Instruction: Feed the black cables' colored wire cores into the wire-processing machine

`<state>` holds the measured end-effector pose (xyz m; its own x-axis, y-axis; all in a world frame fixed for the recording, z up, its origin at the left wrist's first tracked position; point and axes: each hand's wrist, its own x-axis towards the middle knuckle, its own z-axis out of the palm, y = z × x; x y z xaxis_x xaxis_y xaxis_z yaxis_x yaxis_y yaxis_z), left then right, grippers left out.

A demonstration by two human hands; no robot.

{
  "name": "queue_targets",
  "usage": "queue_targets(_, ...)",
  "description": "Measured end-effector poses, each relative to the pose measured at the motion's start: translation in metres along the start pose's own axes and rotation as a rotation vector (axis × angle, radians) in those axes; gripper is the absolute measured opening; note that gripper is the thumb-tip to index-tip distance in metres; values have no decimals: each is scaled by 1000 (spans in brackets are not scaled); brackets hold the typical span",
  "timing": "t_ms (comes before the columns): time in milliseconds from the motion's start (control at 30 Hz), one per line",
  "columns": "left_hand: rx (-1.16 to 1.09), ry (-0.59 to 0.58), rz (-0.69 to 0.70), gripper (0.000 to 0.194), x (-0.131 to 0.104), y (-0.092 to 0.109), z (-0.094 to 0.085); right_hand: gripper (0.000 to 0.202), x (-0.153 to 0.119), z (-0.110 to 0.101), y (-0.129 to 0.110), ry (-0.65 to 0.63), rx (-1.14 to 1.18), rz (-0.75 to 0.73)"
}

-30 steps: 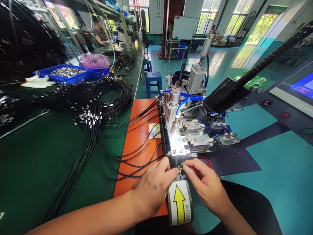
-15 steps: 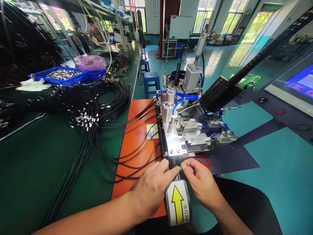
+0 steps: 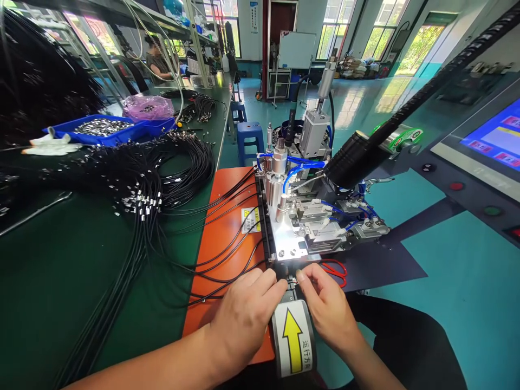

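My left hand (image 3: pixel 254 303) is closed at the front end of the machine's feed rail, thumb and forefinger reaching toward the rail. A black cable (image 3: pixel 209 296) runs from the left in under this hand; the grip on it is mostly hidden. Opposite, my right hand (image 3: pixel 327 303) pinches with thumb and forefinger at a small shiny metal connector (image 3: pixel 293 281) lying over the rail. Just below both hands is a white plate with a yellow arrow (image 3: pixel 293 341). The benchtop machine (image 3: pixel 306 216), with metal cylinders and blue air hoses, stands directly ahead of my fingertips.
Several black cables cross the orange plate (image 3: pixel 227 216) into the machine's side. Cable bundles (image 3: pixel 182 179) and a blue tray of metal parts (image 3: pixel 117 130) occupy the green bench. Red-handled scissors (image 3: pixel 336 272) lie beside my right hand. A control screen (image 3: pixel 495 135) stands right; a person (image 3: pixel 158 62) sits far left.
My left fingertips have drawn back slightly left, widening the gap to the right fingertips and baring more of the rail and metal connector. The whole view has shifted a little.
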<state>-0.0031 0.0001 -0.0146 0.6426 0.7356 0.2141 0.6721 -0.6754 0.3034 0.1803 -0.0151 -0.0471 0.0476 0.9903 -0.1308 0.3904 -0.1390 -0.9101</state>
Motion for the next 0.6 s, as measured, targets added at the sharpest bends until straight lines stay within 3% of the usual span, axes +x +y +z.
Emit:
queue_targets(267,-12,-26,-50,24,-8,-4,-3,33,-1,7,6,42,-53,-5)
queue_targets(600,-108,-104,-100,17,-4,-8,-9,39,0,7,4,-29,75,124)
